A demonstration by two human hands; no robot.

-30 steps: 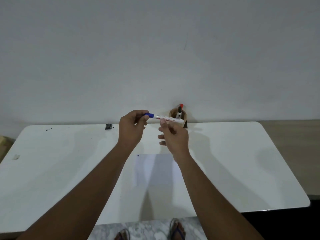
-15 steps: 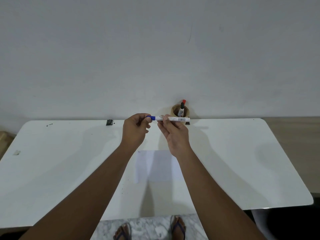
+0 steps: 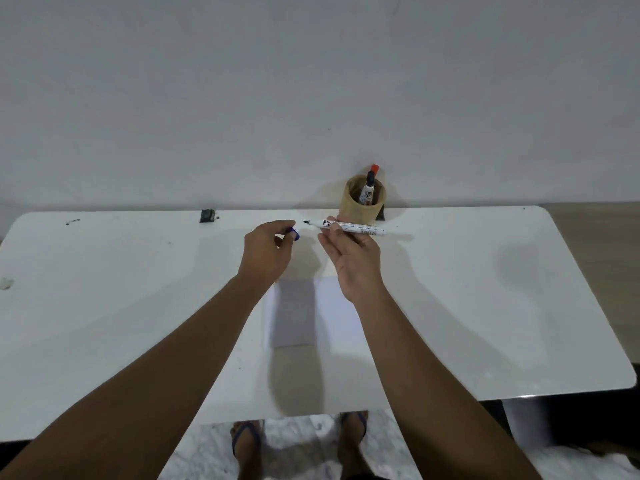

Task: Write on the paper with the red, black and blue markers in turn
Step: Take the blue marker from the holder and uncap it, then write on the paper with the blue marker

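My right hand [image 3: 353, 258] grips a white-barrelled marker [image 3: 360, 229] held level above the table, its bare dark tip pointing left. My left hand [image 3: 266, 252] is closed on the marker's blue cap [image 3: 294, 233], a short gap away from the tip. Below both hands a white sheet of paper [image 3: 332, 306] lies flat on the white table [image 3: 485, 306], partly shaded by my arms. Behind the marker stands a tan cup [image 3: 362, 206] holding a black-capped marker [image 3: 369, 185] and a red-capped marker [image 3: 374, 168].
A small dark block [image 3: 207, 215] sits at the table's back edge on the left, with a few dark specks [image 3: 72, 221] further left. A pale wall rises right behind the table. My sandalled feet [image 3: 298, 441] show below the front edge.
The blue cap has come off the marker: my left hand pulled it away to the left while my right hand kept the barrel. Both hands sit slightly lower now.
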